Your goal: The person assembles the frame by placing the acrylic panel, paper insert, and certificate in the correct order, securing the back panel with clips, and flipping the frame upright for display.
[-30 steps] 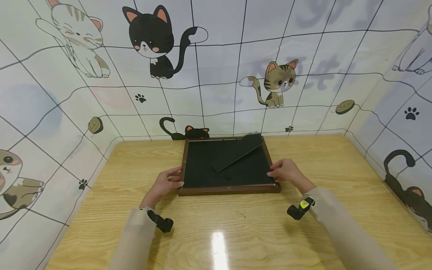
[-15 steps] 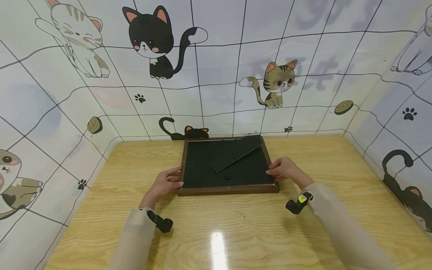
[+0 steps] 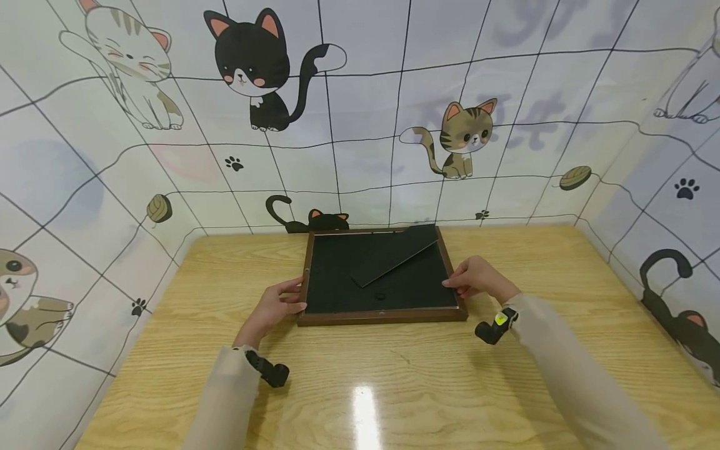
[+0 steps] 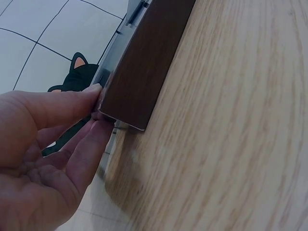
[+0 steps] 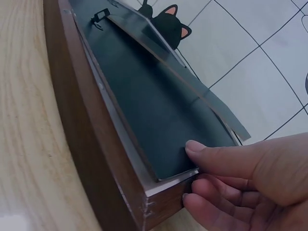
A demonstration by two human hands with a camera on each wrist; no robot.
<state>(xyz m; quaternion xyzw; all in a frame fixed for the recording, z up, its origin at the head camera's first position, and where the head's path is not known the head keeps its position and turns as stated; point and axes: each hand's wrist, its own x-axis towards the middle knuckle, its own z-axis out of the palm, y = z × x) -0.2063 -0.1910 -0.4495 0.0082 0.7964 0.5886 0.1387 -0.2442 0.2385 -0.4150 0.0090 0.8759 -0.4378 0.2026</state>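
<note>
A brown picture frame (image 3: 382, 317) lies face down on the wooden table, its black backing board (image 3: 337, 272) facing up. A black easel stand (image 3: 402, 253) slants across the board, toward the back right corner. My left hand (image 3: 274, 312) grips the frame's left side near the front corner; thumb and fingers pinch that edge in the left wrist view. On the opposite side my right hand (image 3: 478, 279) holds the edge, thumb on the backing board and fingers curled below against the frame's side (image 5: 166, 209). The board's near corner shows a thin gap from the frame in the right wrist view.
The wooden table (image 3: 315, 387) runs out in front and to both sides. Just behind the frame stands a white backdrop (image 3: 365, 169) printed with cats and grid lines, with side panels at left and right.
My right hand has shifted slightly toward the back along the frame's edge, its wrist a little higher. The left hand and the picture frame stay in place.
</note>
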